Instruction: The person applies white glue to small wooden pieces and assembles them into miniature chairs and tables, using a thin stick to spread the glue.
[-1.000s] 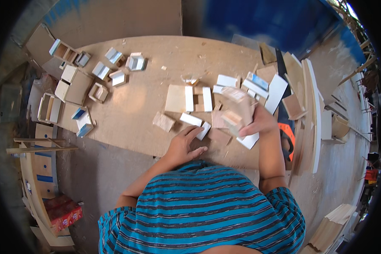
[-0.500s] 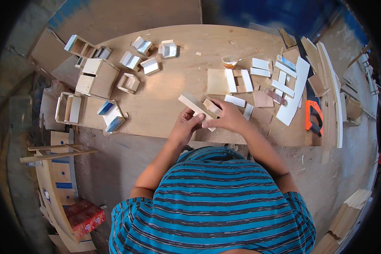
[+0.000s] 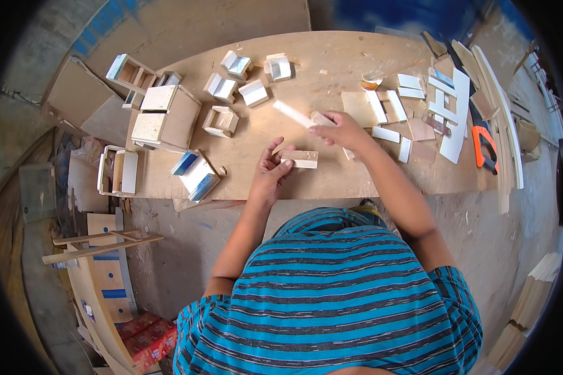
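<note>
Over the near middle of the workbench [image 3: 256, 134], my left hand [image 3: 269, 174] pinches a short pale wooden block [image 3: 301, 160] between thumb and fingers. My right hand [image 3: 344, 132] is up and to the right of it, closed round a longer pale wooden strip [image 3: 292, 114] that points to the far left. A second small piece of wood shows by the right fingers, but its shape is partly hidden. The two hands are apart. Closest to the left hand on the bench is a small chair-like piece [image 3: 196, 175] with white and blue faces.
Several small wooden chair-like pieces and a miniature cabinet [image 3: 167, 115] stand at the left. To the right lie white strips, a small glue container [image 3: 371, 80] with a stick, a white board [image 3: 456, 119] and an orange-handled saw [image 3: 483, 149]. Long boards [image 3: 499, 112] line the right edge.
My hands have separated: the right has moved up with the longer strip, while the left keeps the short block. The whole view has shifted, with the bench things appearing further right.
</note>
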The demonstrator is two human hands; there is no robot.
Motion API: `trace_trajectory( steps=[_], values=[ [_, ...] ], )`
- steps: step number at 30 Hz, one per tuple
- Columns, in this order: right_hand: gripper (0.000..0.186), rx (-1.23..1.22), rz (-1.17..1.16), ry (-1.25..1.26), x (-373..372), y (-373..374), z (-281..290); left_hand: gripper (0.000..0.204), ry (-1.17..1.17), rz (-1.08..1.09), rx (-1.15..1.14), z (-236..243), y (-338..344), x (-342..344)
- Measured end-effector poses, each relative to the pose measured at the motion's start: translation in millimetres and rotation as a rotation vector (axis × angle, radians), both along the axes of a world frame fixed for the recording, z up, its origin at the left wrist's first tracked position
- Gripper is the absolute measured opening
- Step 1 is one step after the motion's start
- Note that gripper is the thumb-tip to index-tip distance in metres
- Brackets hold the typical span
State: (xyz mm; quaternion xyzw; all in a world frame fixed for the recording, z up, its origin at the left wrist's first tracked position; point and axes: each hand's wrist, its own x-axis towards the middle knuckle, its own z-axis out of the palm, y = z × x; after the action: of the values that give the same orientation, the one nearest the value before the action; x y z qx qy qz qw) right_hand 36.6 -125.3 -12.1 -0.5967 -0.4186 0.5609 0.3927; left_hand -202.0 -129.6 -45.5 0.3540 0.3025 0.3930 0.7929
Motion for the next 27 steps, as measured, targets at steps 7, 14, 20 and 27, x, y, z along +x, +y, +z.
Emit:
trace_trajectory(
  steps=[7, 14, 20, 27],
  values=[
    [0.067, 0.384, 0.093, -0.845, 3.3, 18.4, -4.2, 0.070, -0.164, -0.042, -0.003, 18.7, -9.5, -9.2],
    [0.066, 0.729, 0.121, -0.982, 3.1, 6.6, 28.9, 0.072, -0.037, 0.101, 0.321, 53.4, -23.4, 2.6],
    [0.063, 0.342, 0.529, -0.203, 10.6, -37.3, 56.1, 0.076, 0.136, 0.238, 0.429, 69.5, -29.7, 27.3],
    [0.055, 0.168, 0.354, 0.317, 18.1, -47.5, 44.5, 0.069, 0.311, 0.225, 0.543, 80.6, -29.9, 60.4]
  ],
)
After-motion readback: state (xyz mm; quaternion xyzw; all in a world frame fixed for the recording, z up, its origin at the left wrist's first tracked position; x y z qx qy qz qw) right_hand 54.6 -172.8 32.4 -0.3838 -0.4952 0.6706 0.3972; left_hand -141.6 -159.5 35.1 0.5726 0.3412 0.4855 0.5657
